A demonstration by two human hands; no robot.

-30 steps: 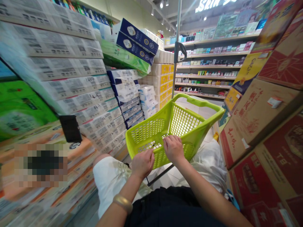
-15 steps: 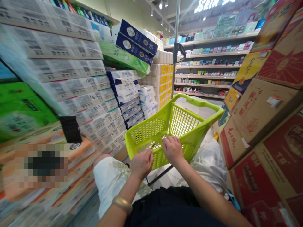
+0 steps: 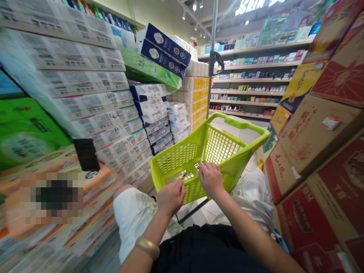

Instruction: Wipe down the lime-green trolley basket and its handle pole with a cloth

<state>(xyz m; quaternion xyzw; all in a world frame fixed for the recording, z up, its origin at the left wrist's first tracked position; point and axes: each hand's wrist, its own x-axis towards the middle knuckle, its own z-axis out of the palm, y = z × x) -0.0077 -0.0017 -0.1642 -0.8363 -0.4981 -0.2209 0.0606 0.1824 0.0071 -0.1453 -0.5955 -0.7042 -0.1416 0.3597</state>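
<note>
A lime-green plastic shopping basket [image 3: 227,151] with perforated walls stands tilted in front of my knees, its near rim toward me. My left hand [image 3: 171,197] is closed on that rim at its left part, with a gold-coloured bangle [image 3: 147,247] on the wrist. Farther right along the same rim, my right hand [image 3: 211,178] is closed too, fingers bent over the edge. The raised green handle [image 3: 239,125] at the far end is untouched. Through the holes and inside the basket I see no goods. A dark bar shows under it.
Stacked tissue packs [image 3: 93,79] rise on the left, with blue packs [image 3: 167,49] tilted on top. Cardboard cartons [image 3: 315,132] are piled close on the right. A metal pole [image 3: 212,64] with a grey handle stands ahead, before shelves [image 3: 250,79] of small boxes and bottles.
My right hand has shifted very slightly to the right along the rim. The whole view has moved a little; both hands stay closed on the basket.
</note>
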